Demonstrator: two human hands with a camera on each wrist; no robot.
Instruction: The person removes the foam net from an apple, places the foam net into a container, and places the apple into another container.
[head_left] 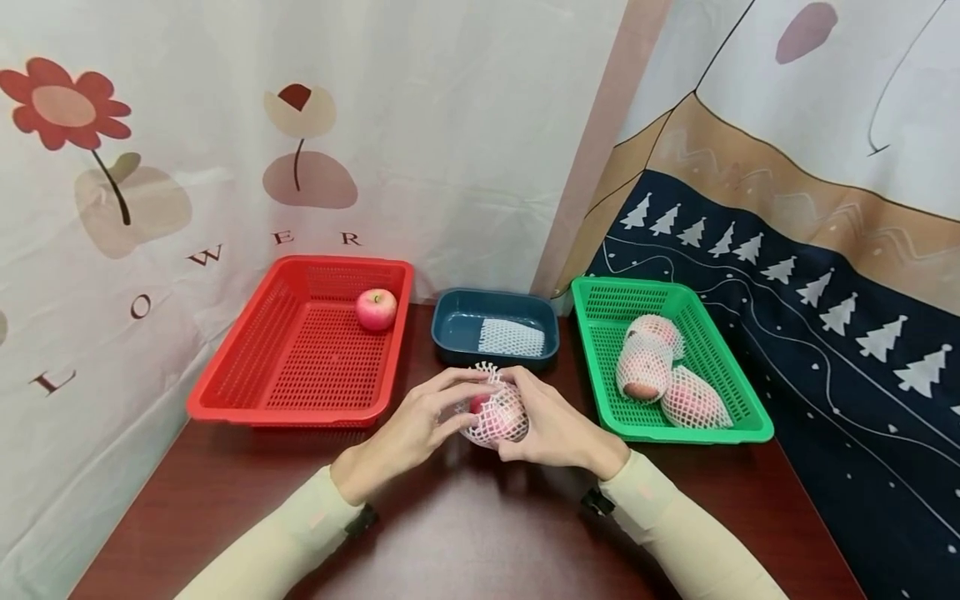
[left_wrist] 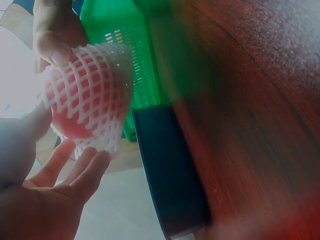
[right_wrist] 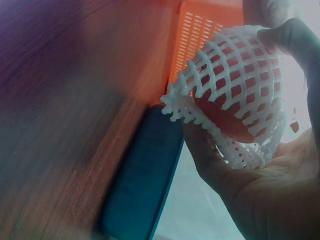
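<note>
A red apple (head_left: 477,403) sits inside a white foam net sleeve (head_left: 504,421) between both hands, above the middle of the table. My left hand (head_left: 412,421) holds it from the left, with thumb and fingertips on the net. On the other side my right hand (head_left: 555,425) grips the wrapped apple, its thumb low and its fingers over the top. The right wrist view shows the net (right_wrist: 250,70) stretched round most of the apple (right_wrist: 230,122), with a strip of bare skin at the sleeve's opening.
A red basket (head_left: 285,415) at left holds a bare apple (head_left: 377,309). Behind the hands, a blue tray (head_left: 457,342) contains a flat white foam net (head_left: 512,337). Several net-wrapped fruits (head_left: 693,400) lie in the green basket (head_left: 600,358) at right. Patterned curtains (head_left: 465,125) hang behind.
</note>
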